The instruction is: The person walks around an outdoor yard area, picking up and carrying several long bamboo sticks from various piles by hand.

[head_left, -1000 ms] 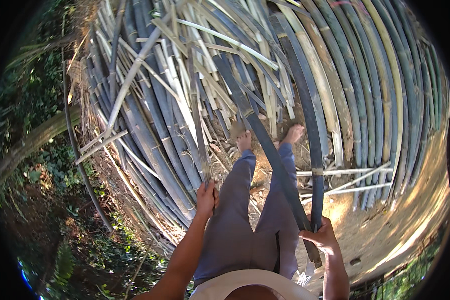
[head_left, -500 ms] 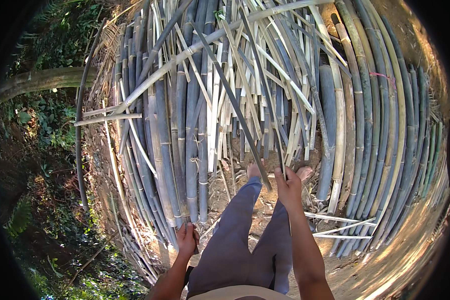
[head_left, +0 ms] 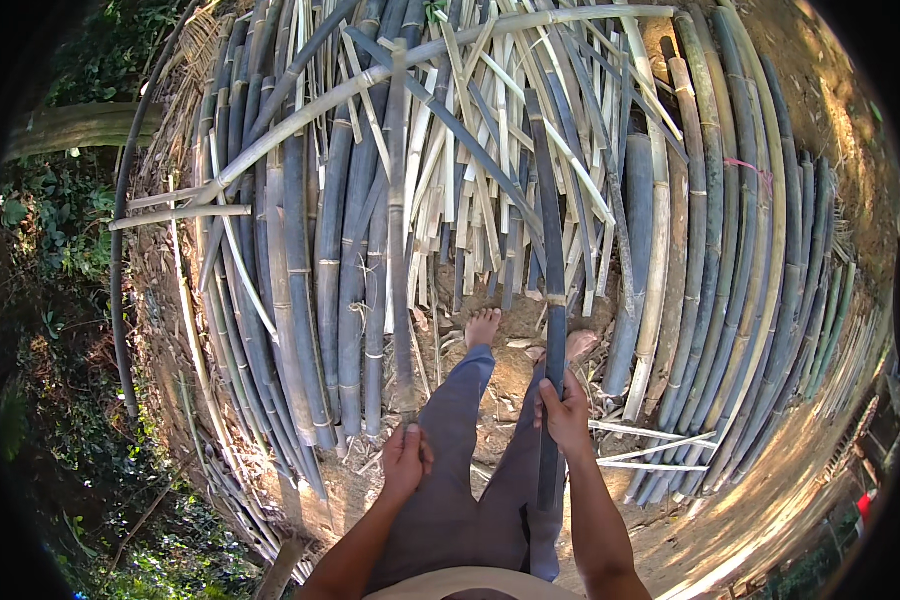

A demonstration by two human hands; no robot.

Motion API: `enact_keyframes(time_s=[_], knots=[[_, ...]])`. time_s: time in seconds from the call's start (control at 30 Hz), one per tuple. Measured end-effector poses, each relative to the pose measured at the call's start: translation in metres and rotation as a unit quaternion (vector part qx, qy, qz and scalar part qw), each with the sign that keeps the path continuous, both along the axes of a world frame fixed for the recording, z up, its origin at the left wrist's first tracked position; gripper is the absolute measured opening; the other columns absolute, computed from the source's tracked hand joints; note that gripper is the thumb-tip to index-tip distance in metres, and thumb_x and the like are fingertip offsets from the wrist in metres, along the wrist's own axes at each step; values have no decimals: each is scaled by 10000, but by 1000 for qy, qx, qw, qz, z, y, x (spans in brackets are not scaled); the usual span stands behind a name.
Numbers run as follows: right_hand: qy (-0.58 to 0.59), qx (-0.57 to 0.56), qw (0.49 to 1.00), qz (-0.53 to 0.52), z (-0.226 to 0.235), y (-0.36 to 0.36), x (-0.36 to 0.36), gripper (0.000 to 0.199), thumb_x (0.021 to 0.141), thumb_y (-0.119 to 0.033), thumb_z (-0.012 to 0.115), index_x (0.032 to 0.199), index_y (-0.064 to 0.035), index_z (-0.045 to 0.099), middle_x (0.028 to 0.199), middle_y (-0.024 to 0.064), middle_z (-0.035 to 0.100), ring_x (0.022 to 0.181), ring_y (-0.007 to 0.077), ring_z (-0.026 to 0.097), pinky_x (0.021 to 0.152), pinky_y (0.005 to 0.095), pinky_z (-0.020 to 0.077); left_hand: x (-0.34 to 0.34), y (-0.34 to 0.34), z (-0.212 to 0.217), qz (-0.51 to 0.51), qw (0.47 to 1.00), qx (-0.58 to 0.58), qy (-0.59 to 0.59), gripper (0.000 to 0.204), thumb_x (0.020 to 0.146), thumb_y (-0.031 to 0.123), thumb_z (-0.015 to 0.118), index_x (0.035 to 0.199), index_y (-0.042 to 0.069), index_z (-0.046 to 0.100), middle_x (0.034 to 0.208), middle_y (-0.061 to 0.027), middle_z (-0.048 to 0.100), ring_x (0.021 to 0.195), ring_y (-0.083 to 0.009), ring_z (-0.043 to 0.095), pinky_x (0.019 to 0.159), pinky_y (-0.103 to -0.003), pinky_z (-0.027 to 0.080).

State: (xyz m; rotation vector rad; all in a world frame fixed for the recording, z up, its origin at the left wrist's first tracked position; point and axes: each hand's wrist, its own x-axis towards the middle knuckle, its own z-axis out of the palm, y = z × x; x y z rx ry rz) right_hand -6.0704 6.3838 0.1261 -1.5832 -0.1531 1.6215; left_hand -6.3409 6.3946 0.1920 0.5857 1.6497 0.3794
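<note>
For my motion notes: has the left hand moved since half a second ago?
Yes: against the left-side bamboo poles, the left hand has moved rightward.

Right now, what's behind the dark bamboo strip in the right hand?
Behind the dark bamboo strip: split bamboo strips, soil, right foot and trouser leg, showing beside it. Whatever it covers, including part of that foot, is hidden.

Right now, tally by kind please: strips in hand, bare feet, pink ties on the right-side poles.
Held strips: 2 (grey-brown strip in the left hand, dark strip in the right hand)
Bare feet: 2 (left foot, right foot)
Pink tie: 1
Total: 5
</note>
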Motion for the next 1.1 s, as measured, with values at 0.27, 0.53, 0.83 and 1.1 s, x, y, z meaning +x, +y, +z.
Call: enact_keyframes(time_s=[0.27,0.53,0.83,1.1], knots=[[2,56,996,-67,-25,52,18,538,993,-111,581,1481,-88,356,1123,98,645,813,143,665,697,287,548,123,-21,-63,-301,940,160,0,455,1071,393,369,874,40,576,641,-114,548,571,-256,569,555,-379,437],[63,-40,987,-145,-106,-4,78,453,958,-136,636,1378,-78,474,753,0,560,539,83,549,463,236,457,105,46,-357,-291,914,183,217,415,994,373,519,884,-9,636,815,-174,637,783,-319,618,741,-403,479],[102,-116,976,-154,-138,-48,100,322,974,-199,629,1227,-20,543,738,-5,523,451,42,435,380,205,345,198,171,-549,-140,935,90,313,350,968,326,580,1005,-16,649,821,-187,656,725,-310,618,683,-451,472],[149,-119,967,-169,-53,-41,94,162,952,-160,665,989,-52,550,587,-29,455,418,41,380,368,212,286,128,115,-422,52,997,54,22,355,1017,444,456,1053,98,530,673,-4,461,552,-152,439,529,-327,379]])
